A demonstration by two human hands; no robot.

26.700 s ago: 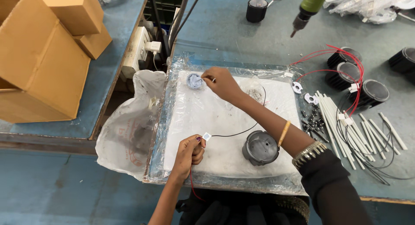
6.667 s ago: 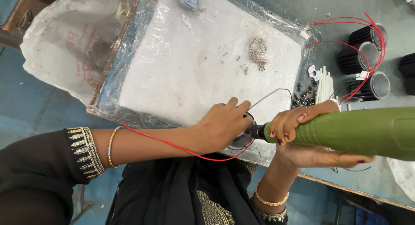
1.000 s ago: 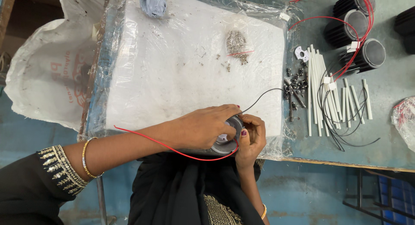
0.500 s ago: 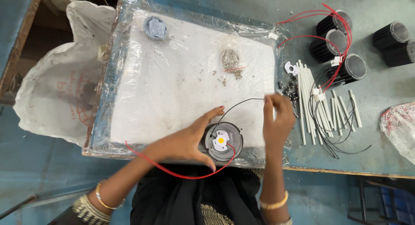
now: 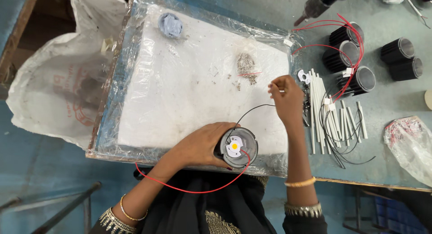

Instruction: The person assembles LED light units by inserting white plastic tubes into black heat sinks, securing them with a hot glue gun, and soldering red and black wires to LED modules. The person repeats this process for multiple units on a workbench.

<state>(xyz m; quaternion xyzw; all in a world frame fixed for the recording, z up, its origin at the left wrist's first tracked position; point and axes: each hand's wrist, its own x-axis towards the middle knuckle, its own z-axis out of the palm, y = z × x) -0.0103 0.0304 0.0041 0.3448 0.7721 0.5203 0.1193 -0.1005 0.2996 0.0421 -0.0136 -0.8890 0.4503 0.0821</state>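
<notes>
On a blue workbench (image 5: 396, 103) lies a plastic-wrapped white foam board (image 5: 189, 94). At its near edge the left hand (image 5: 202, 146) grips a round black lamp housing (image 5: 237, 147) trailing a red wire (image 5: 193, 190). The right hand (image 5: 286, 98) pinches its black wire (image 5: 252, 110) near white sleeves (image 5: 326, 112) and more black housings (image 5: 360, 79).

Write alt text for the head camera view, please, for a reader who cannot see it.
Seen from above, the left hand grips a round black housing with a red wire and a black wire, on a plastic-wrapped white board. The right hand pinches the black wire's end above the board. More black housings and white tubes lie at right.
</notes>
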